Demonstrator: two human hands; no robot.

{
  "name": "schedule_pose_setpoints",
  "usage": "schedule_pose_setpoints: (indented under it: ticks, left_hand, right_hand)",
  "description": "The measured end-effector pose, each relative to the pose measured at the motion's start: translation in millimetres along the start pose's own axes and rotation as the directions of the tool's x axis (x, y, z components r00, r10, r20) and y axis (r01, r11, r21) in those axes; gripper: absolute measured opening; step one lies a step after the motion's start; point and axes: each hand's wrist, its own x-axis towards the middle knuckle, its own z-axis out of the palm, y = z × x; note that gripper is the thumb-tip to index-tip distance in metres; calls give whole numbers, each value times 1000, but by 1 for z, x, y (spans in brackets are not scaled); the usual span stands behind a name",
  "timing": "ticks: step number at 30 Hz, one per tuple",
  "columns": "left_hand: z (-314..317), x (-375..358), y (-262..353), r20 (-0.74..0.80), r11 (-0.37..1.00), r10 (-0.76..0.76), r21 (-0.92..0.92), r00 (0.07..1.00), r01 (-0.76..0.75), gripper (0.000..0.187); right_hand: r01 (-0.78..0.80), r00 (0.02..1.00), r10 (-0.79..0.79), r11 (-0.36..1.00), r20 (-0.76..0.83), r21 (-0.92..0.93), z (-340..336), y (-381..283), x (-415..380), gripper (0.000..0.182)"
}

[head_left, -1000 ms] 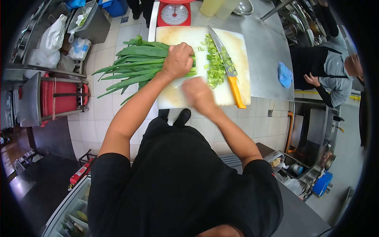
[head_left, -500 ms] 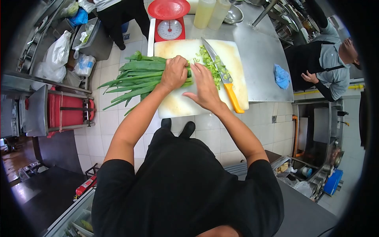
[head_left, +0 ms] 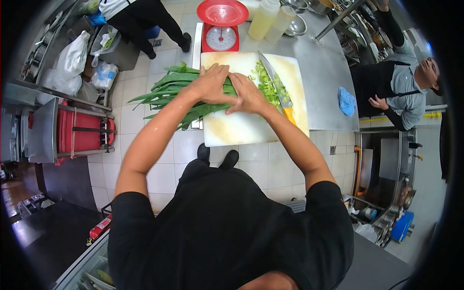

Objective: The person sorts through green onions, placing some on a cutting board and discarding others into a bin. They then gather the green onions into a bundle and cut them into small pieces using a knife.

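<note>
A bunch of spring onions [head_left: 166,94] lies across the left side of the white cutting board [head_left: 227,128], its leaf tips hanging past the edge. My left hand [head_left: 211,87] arches over the bunch, fingers on the far side and thumb stretched toward the right, gripping it. Against the cut ends rests my right hand [head_left: 247,95], its fingers extended and thumb apart, touching or nearly touching the left thumb. Chopped spring onion [head_left: 267,85] is heaped just right of it. A knife [head_left: 276,79] with a yellow handle lies on the board beside and partly over the pieces.
Behind the board stand a red kitchen scale [head_left: 221,37], squeeze bottles [head_left: 264,19] and metal bowls [head_left: 296,26]. A blue cloth [head_left: 346,101] lies on the steel table [head_left: 326,82]. One person [head_left: 406,82] stands at the right; another person's legs [head_left: 147,29] show at back left.
My left hand has gone from a closed grip to a wider spread over the bunch. My right hand has come against the cut ends. The view has shifted slightly; the person at back left has stepped.
</note>
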Motion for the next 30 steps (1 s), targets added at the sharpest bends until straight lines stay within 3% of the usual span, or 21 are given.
schedule_pose_setpoints:
  ticks: [1, 3, 5, 6, 7, 9, 10, 14, 15, 18, 19, 21, 23, 24, 25, 27, 28, 29, 30]
  left_hand:
    - [-1, -7, -2, 174, 931, 80, 340, 981, -136, 92]
    - [-7, 3, -11, 243, 945, 47, 302, 969, -122, 96]
    - [-14, 21, -19, 393, 969, -16, 233, 919, -83, 104]
    - [-17, 30, -21, 396, 963, -28, 257, 918, -81, 87]
    - [-21, 38, -22, 405, 964, -17, 248, 914, -92, 87]
    - [-28, 46, -21, 486, 969, -70, 240, 871, -56, 67]
    - [-28, 46, -18, 479, 962, -27, 251, 877, -107, 55]
    - [-20, 7, -2, 535, 977, -40, 198, 844, -79, 51]
    - [-18, 0, 2, 526, 979, -68, 198, 848, -45, 52]
    - [-12, 11, -14, 493, 986, -8, 150, 870, -76, 54]
    - [-14, 18, -16, 467, 985, 22, 140, 884, -99, 54]
    - [-16, 22, -14, 497, 983, 22, 148, 868, -110, 55]
    - [-18, 17, -10, 531, 984, -29, 165, 847, -69, 53]
    - [-19, 17, -8, 575, 986, -90, 167, 813, -9, 67]
    - [-21, 16, -5, 569, 986, -91, 167, 817, -7, 67]
    - [-24, 11, 2, 448, 931, 67, 294, 891, -217, 96]
    - [-22, 11, 7, 437, 930, 61, 301, 897, -210, 96]
    - [-14, 12, 16, 238, 887, 210, 363, 948, -287, 107]
    - [-7, 13, 24, 42, 828, 368, 440, 929, -348, 119]
  right_hand:
    - [48, 999, -48, 999, -15, -12, -2, 2, 2, 115]
    - [93, 995, -94, 995, -39, -29, -7, 9, 14, 109]
    - [10, 999, -9, 1000, 51, -22, -13, 13, 28, 102]
    - [-28, 1000, 28, 999, 11, -17, -13, 15, 35, 83]
    - [-43, 999, 43, 999, 9, -17, -14, 15, 39, 83]
    - [-73, 997, 73, 997, -5, 9, -14, 14, 42, 66]
    - [-21, 997, 25, 999, -78, 46, -11, 12, 39, 52]
    - [-7, 999, 12, 992, -35, 123, -2, -13, 0, 40]
    - [-25, 999, 31, 992, -45, 124, -2, -14, 0, 40]
    - [109, 957, -124, 992, -262, -70, -2, -11, 4, 37]
    - [97, 959, -112, 993, -262, -70, -2, -9, 6, 37]
    - [-13, 995, 10, 999, -96, -30, -6, -8, 8, 48]
    - [36, 995, -39, 999, -95, -30, -1, -5, 6, 49]
    - [18, 994, -23, 999, -104, -49, 3, -4, 5, 49]
    - [3, 994, -10, 998, -111, -67, 4, -4, 3, 50]
    - [58, 988, -63, 998, -144, -41, 5, -2, 0, 50]
    - [50, 988, -59, 997, -146, -62, 8, 4, 0, 52]
    - [42, 987, -54, 996, -152, -82, 11, 8, 1, 54]
    - [108, 959, -131, 989, -252, -105, 16, 11, 2, 44]
